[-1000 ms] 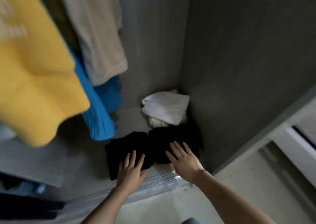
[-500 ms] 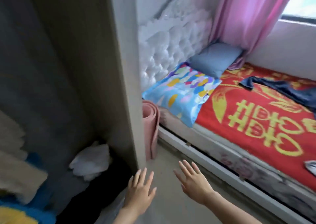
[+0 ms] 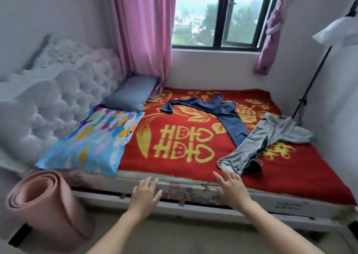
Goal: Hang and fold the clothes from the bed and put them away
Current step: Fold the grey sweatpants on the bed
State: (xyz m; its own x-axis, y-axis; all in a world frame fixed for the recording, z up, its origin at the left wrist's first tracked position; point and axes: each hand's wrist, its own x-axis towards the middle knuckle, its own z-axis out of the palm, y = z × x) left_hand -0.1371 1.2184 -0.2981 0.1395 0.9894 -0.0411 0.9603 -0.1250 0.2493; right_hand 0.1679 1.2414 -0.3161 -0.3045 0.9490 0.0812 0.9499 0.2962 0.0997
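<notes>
Facing: the bed [image 3: 186, 190] from its long side, both arms held out toward it.
Left hand [image 3: 144, 192]: empty, fingers straight and a little spread, over the mattress edge. Cannot tell if it touches.
Right hand [image 3: 232, 186]: empty, fingers straight and spread, tips at the lip of the red cover [image 3: 174, 168].
Grey garment [image 3: 271, 137]: on the right half of the cover, ahead and slightly right of the right hand. Its nearest cuff is just beyond those fingertips, untouched.
Grey long axis: diagonal, from the near-left cuff to the far-right bunched end by the wall.
Blue garment [image 3: 228, 114]: farther back, mid-bed. One leg runs down-right to meet the grey piece, the other bends left toward the pillows.
Nearer hand: the right, plainly. The left is well apart from both garments.
Next move (judgement): the right hand takes the grey cuff, and the blue leg may drag along where the two touch.
Clothes on bed: two.
Pillows: two, a patterned pillow [image 3: 93, 139] and a grey-blue pillow [image 3: 129, 96].
Rolled mat [image 3: 44, 201]: one, pink, on the floor at left.
Hands: two, neither holding anything.
</notes>
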